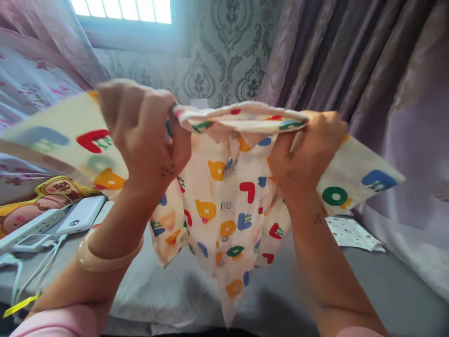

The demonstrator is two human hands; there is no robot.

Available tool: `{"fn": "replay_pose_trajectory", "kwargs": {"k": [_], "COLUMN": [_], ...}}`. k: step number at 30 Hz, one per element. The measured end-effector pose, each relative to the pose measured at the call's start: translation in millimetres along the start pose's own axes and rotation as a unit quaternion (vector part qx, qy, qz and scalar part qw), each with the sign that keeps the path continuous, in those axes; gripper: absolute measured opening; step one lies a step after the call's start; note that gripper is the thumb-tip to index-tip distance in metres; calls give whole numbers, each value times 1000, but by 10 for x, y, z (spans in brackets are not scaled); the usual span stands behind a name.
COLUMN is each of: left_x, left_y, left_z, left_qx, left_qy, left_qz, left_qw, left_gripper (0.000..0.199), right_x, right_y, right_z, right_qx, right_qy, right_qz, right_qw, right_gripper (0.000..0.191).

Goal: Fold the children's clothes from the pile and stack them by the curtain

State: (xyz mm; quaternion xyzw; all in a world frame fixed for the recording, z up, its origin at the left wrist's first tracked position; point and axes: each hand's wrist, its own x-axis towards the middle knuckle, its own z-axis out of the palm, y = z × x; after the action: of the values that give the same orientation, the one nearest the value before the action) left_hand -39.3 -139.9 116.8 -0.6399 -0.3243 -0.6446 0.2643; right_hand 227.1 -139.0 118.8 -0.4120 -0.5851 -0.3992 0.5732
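A cream shirt (228, 196) printed with colourful letters and shapes hangs in the air, its buttoned front facing the camera. My left hand (147, 121) is closed on the shirt near one side of its collar, slightly blurred, with a pale bangle on the wrist. On the other side of the collar, my right hand (308, 145) grips the fabric with its fingers wrapped round it. The collar stretches between both hands, and parts of the shirt spread outward past each fist. Its pointed lower end hangs over the grey bed surface.
At the left on the grey bed sheet (154, 295) lie a power strip (35, 227), a white power bank (81, 214), cables and a yellow cartoon cushion (52, 196). Folded white printed cloth (354, 233) lies at the right. Curtains (414, 93) hang on both sides.
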Motion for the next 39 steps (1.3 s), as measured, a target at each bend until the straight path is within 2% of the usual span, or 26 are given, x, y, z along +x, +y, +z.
{"fn": "replay_pose_trajectory", "kwargs": {"k": [2,4,5,8,10,14,19,32,39], "left_x": [-141,-389,-546,-1077,-1414,-1888,-2129,-2409,-2469], "left_y": [-7,-107,-186,-462,-618,-795,-914,-1241,-1403], "left_z": [221,494,634,1006,1200,1472,1697,2113,2250], "left_qx": [79,107,113,130,140,134,148,167,176], "left_qy": [-42,-91,-139,-286,-364,-454,-491,-548,-560], "left_qz": [30,-2,-37,-101,-126,-150,-135,-117,-126], "left_qw": [995,990,983,944,912,868,848,811,800], "left_gripper": [11,8,8,14,17,23,24,24,26], "right_x": [-197,-451,-595,-1062,-1368,-1847,-2117,-2416,-2526], "right_y": [54,105,132,220,289,440,576,731,808], "right_z": [173,357,450,716,872,1100,1273,1740,1959], "right_qx": [3,-9,-25,-85,-105,-126,-136,-144,-139], "right_qy": [-42,-103,-139,-259,-331,-430,-477,-545,-548], "right_qz": [21,46,57,86,101,124,148,168,175], "right_qw": [999,994,988,958,932,885,856,809,806], "right_gripper": [22,19,18,17,19,22,24,29,31]}}
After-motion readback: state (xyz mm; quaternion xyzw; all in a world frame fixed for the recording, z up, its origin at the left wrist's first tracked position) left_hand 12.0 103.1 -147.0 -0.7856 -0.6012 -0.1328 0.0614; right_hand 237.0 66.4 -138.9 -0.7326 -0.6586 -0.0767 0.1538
